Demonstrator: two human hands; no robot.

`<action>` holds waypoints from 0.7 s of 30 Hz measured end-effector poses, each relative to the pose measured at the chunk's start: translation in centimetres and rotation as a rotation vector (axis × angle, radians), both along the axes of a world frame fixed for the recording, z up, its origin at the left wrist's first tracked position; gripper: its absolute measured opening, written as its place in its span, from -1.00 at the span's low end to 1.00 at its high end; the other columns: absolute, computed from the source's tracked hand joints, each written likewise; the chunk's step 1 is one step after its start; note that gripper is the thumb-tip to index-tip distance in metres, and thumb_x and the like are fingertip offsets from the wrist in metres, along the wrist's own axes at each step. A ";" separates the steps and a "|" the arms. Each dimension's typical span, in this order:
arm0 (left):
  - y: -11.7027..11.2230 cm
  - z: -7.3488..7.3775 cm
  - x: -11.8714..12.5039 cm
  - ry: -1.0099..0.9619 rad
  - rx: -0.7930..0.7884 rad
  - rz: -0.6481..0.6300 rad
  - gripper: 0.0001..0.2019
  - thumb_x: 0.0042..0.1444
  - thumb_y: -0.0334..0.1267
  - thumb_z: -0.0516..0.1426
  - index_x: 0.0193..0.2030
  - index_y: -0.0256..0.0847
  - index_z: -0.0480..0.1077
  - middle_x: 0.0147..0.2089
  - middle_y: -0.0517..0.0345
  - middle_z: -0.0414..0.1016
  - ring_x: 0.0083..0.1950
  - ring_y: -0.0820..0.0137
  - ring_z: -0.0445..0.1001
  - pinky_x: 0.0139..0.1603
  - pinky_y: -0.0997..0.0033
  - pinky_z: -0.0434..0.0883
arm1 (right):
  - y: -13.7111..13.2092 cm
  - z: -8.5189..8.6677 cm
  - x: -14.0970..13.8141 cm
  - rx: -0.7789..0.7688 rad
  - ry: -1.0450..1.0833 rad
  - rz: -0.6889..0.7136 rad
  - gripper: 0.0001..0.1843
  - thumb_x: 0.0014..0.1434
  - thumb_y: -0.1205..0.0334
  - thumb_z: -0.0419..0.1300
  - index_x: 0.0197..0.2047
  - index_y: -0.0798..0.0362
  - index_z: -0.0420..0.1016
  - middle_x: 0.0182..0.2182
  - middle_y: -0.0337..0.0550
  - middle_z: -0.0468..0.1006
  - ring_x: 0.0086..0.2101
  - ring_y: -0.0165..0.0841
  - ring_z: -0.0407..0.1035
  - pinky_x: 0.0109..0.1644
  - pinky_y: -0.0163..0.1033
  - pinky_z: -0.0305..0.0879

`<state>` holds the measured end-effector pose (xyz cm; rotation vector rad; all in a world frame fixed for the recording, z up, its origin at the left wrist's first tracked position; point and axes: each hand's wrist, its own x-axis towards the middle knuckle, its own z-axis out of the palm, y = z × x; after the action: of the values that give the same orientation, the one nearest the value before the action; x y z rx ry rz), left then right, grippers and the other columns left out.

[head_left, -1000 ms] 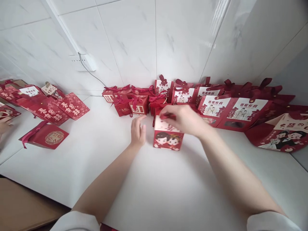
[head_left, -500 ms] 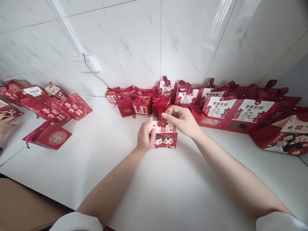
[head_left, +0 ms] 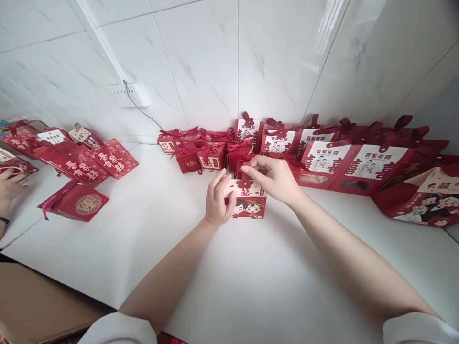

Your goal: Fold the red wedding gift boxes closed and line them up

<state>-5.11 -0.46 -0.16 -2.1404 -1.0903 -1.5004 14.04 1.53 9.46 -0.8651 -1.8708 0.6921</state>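
A small red gift box [head_left: 251, 206] with two cartoon figures on its front stands on the white counter [head_left: 229, 272]. My left hand [head_left: 218, 200] wraps round the box's left side and steadies it. My right hand [head_left: 274, 177] hovers over the box top, thumb and fingers pinched on the red ribbon handle [head_left: 246, 168] that rises from it. Just behind the box sit several small red ribboned boxes [head_left: 201, 154].
Red gift bags with white picture labels [head_left: 358, 165] line the tiled wall at the right. More red bags and envelopes [head_left: 86, 165] lie at the left, where another person's hand [head_left: 10, 186] rests. A wall socket with a cable [head_left: 131, 94] is above. Brown cardboard [head_left: 39, 306] is at lower left.
My left hand moved from beside the box onto its left side and gripped it. My right hand rose from the box top, pinching the ribbon handle. The box shifted slightly back.
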 end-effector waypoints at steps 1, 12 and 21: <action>0.0 0.0 0.0 0.005 0.002 0.003 -0.49 0.27 -0.25 0.04 0.35 -0.14 0.08 0.32 -0.20 0.22 0.35 0.10 0.26 0.28 -0.01 0.34 | 0.0 0.2 0.1 -0.019 -0.005 0.012 -0.56 0.23 -0.19 0.17 -0.42 0.02 0.40 -0.57 -0.27 0.40 -0.56 -0.44 0.20 -0.47 -0.29 0.15; 1.2 -1.5 -0.8 -0.496 -0.548 -0.290 -0.43 0.21 0.24 -0.03 -0.03 -0.26 0.41 -0.16 -0.06 0.54 -0.13 0.22 0.53 -0.11 0.26 0.45 | 0.6 0.4 1.6 -0.018 -0.301 0.205 -0.80 0.12 0.08 0.30 -0.36 0.01 0.43 -0.49 -0.27 0.51 -0.51 -0.40 0.34 -0.46 -0.31 0.19; 1.3 -1.9 -0.3 -0.401 -0.599 -0.196 -0.53 0.24 0.14 0.02 -0.22 -0.27 0.47 -0.31 0.03 0.56 -0.28 0.29 0.50 -0.27 0.35 0.40 | 0.9 0.4 1.8 -0.037 -0.259 0.223 -0.69 0.16 -0.03 0.25 -0.41 0.04 0.54 -0.54 -0.27 0.45 -0.52 -0.42 0.25 -0.46 -0.29 0.14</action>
<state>-5.46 0.81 -2.06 -2.4388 -1.6854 -1.9417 15.84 2.44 9.82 -0.8072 -2.2166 0.7820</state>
